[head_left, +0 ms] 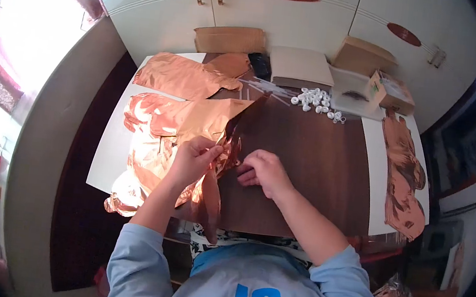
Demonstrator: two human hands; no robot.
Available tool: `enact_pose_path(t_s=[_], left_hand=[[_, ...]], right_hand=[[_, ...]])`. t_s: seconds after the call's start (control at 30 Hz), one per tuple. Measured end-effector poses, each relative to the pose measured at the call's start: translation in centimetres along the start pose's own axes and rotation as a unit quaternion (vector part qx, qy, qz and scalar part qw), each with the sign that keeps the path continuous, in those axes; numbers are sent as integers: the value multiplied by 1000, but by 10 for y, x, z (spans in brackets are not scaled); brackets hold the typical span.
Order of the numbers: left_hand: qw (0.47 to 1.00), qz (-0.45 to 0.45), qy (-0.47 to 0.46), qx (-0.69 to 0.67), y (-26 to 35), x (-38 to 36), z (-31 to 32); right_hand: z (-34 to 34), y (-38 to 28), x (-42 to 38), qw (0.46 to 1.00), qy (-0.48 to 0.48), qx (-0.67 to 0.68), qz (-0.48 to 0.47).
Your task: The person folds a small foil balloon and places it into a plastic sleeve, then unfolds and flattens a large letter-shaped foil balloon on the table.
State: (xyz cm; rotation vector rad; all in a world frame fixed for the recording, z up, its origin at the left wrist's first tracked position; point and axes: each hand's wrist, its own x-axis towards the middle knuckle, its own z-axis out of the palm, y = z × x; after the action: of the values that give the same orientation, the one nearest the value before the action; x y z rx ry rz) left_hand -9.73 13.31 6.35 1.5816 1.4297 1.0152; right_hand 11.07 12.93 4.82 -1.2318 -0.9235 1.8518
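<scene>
A large copper-coloured foil balloon (215,119), flat and creased, lies over the left half of the brown table. My left hand (194,158) pinches its gathered edge between thumb and fingers, and a folded strip of the foil hangs down below toward the table's front. Just to the right, my right hand (264,172) is closed, its curled fingertips right by the crumpled foil edge. What those fingers hold, if anything, is too small to make out. More shiny foil (145,161) is spread under and left of my left forearm.
Another flat foil balloon (181,76) lies at the back left, and a foil stack (404,173) along the right edge. Behind are clear straws (271,88), several white ribbon rolls (314,98), a black packet (259,65), a cardboard piece (301,68) and an open box (393,94).
</scene>
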Motion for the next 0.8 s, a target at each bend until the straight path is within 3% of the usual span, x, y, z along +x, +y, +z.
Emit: enact_pose_path(t_s=[0.1, 0.2, 0.23, 0.33, 0.4, 0.47, 0.53, 0.6, 0.67, 0.73, 0.8], left_hand=[[1000, -12, -26, -3, 8, -4, -3], [997, -42, -55, 38, 22, -5, 3], [998, -6, -46, 36, 14, -2, 4], [1000, -14, 19, 10, 12, 9, -15], [994, -23, 108, 3, 18, 20, -48], [936, 110, 246, 226, 21, 39, -92], [902, 194, 323, 212, 41, 51, -134], [810, 227, 408, 356, 72, 63, -168], [799, 186, 426, 382, 91, 82, -205], [752, 184, 449, 446, 108, 94, -234], [768, 135, 452, 433, 114, 103, -268]], right_hand=[[11, -20, -3, 999, 21, -17, -45], [13, -5, 20, 974, 28, -161, -159], [14, 0, 25, 975, 24, -131, -176], [3, 4, 15, 988, 52, -114, -95], [-10, 7, 13, 971, 62, -216, -87], [-15, -1, 5, 949, 57, -306, -49], [-9, -7, 5, 938, 43, -342, -38], [-6, -11, 14, 911, 48, -405, -52], [-8, -4, 33, 862, 65, -494, -90], [-10, -4, 37, 821, 84, -553, -112], [-5, -11, 32, 776, 128, -602, -138]])
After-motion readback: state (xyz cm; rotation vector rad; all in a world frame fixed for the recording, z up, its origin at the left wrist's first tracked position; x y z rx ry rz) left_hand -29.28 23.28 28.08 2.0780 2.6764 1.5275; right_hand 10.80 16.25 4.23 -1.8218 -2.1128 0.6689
